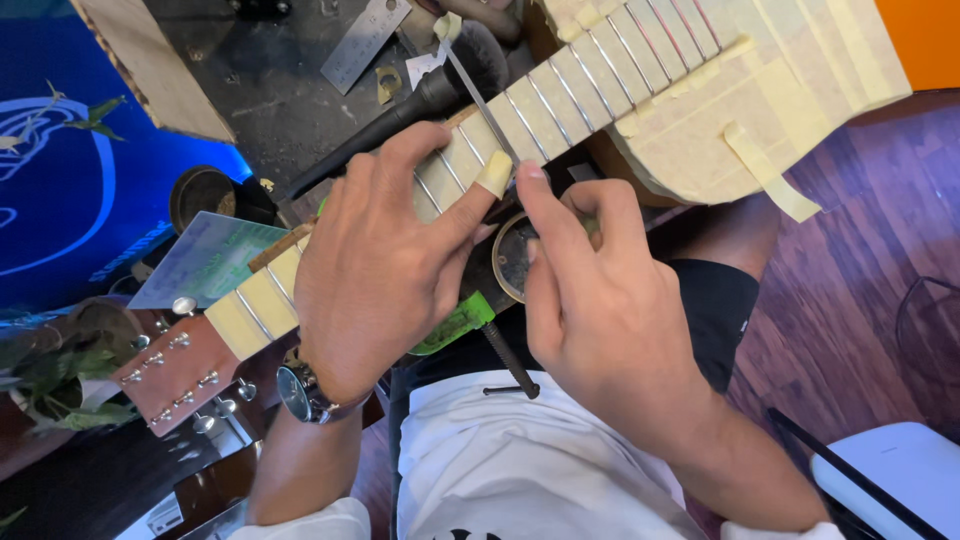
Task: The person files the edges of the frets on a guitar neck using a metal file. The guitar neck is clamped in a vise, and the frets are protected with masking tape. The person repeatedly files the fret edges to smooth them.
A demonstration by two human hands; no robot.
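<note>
Guitar neck point(560, 95): laid slantwise across the lap and the tabletop point(270, 90), headstock point(180, 375) lower left, body point(760, 90) upper right; the fingerboard between the frets is covered with pale masking tape, so that only the metal frets are left bare.
Body: masked as well, with one loose strip of tape point(770, 175) hanging at its edge.
Slim metal file point(480, 100): set across the fingerboard on a fret, its upper end toward the tabletop.
Left hand point(375, 265): laid over the neck; fingers spread, the tape-wrapped thumb tip point(494, 172) pressed beside the file. A wristwatch point(300, 393) is worn.
Right hand point(600, 300): fingers curled, the forefinger stretched out and pressed at the file's lower end; whether the file is pinched below cannot be told.
Step in hand: judged to be fret dressing, one fret being filed with the wood protected.
Next move: short, even strokes along the fret are called for, the file kept off the tape.
Round about: a green-handled clamp point(465, 320) under the neck, a steel ruler point(365, 42) on the tabletop, a plant point(50, 385) at far left.
</note>
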